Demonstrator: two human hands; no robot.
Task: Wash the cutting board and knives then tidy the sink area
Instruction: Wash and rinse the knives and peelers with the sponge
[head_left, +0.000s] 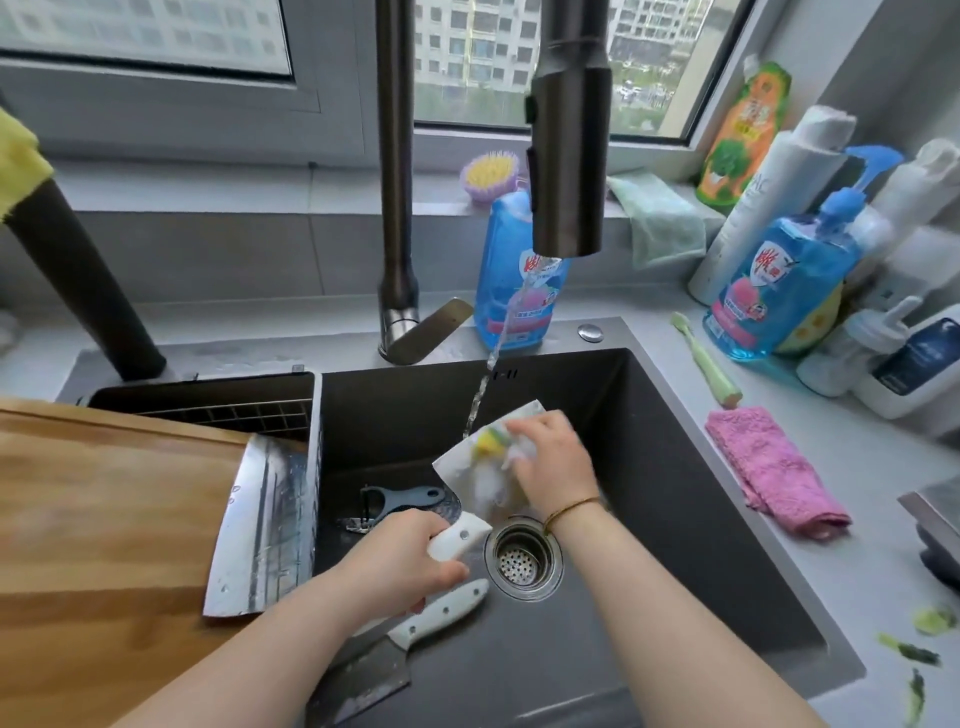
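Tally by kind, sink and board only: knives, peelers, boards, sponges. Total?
Knives: 3 (held knife in the left hand, white-handled knife on the sink floor, cleaver on the cutting board)
Peelers: 1 (blue peeler in the sink)
Cutting boards: 1
Sponges: 1 (yellow sponge in the right hand)
Total: 6

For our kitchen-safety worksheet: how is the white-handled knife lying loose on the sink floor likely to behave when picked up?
The knife probably feels slippery: it lies in the sink while water runs nearby. Its broad metal blade looks rigid and likely heavier than the slim white handle, so it may tip blade-down when lifted by the handle.
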